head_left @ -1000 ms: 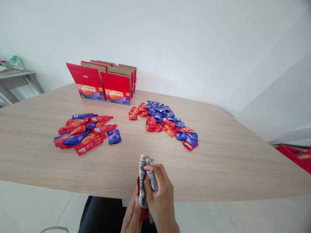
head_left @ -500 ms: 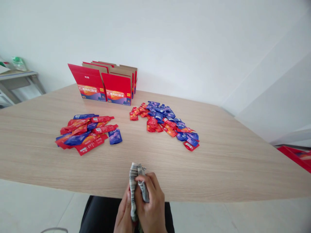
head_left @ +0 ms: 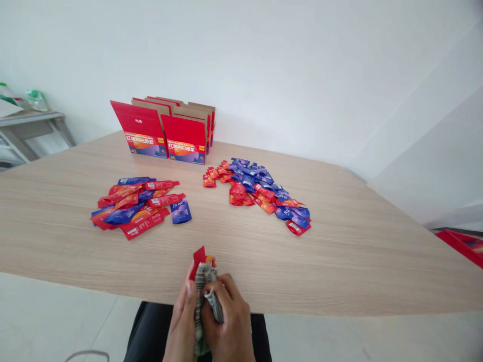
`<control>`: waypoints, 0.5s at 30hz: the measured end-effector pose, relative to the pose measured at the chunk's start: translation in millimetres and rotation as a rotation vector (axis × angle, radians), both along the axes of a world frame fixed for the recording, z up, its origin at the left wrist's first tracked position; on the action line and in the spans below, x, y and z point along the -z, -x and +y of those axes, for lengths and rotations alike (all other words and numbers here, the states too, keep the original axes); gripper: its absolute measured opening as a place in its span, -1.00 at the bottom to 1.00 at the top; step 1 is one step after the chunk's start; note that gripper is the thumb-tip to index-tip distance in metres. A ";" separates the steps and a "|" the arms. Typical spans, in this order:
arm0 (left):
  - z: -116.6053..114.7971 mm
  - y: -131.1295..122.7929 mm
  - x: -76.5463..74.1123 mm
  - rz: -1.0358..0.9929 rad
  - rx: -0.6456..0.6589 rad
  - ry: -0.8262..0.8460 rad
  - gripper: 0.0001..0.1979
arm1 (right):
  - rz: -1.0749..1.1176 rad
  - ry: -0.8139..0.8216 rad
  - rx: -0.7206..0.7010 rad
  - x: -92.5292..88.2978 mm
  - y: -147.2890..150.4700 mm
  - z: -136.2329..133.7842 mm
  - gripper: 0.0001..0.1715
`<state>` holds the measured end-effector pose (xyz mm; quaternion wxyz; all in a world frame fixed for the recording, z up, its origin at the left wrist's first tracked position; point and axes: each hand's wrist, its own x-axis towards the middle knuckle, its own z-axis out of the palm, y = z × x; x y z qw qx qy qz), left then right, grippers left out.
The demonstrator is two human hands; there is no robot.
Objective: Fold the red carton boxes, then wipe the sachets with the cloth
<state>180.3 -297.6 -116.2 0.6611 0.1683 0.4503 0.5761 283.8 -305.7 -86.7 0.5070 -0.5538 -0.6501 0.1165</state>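
Note:
At the near edge of the table, my left hand [head_left: 182,318] is closed around a red pouch [head_left: 198,256], whose top end sticks out above the fingers. A grey-and-white striped cloth [head_left: 201,279] lies bunched against the pouch. My right hand [head_left: 231,319] grips this cloth, fingers curled over its folds, and presses close to my left hand. Cloth and fingers hide most of the pouch. Beyond my hands to the left lies a pile of red and blue pouches [head_left: 126,215], with a single blue pouch [head_left: 181,212] at its right side.
A second heap of red and blue pouches [head_left: 247,182] spreads across the middle of the table [head_left: 339,251]. Several red printed cartons [head_left: 184,143] stand with raised flaps near the wall. A side table [head_left: 37,120] is at far left, and a red box [head_left: 460,246] at far right.
The red pouch's top end now shows above the cloth, where before the cloth covered it. Both hands have shifted slightly left, still holding on. The piles have stayed put.

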 end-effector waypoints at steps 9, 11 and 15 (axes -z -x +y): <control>0.8 -16.3 -16.8 -0.064 -0.015 0.145 -0.53 | -0.036 -0.003 -0.002 -11.4 -13.6 6.8 -0.67; 24.6 -7.8 -35.2 -0.024 -0.060 0.134 -0.49 | -0.067 0.008 -0.049 -2.2 -7.5 2.2 -0.64; 85.5 16.9 -80.4 -0.101 -0.186 -0.048 -0.53 | -0.022 0.041 -0.098 8.7 -2.2 -1.8 -0.62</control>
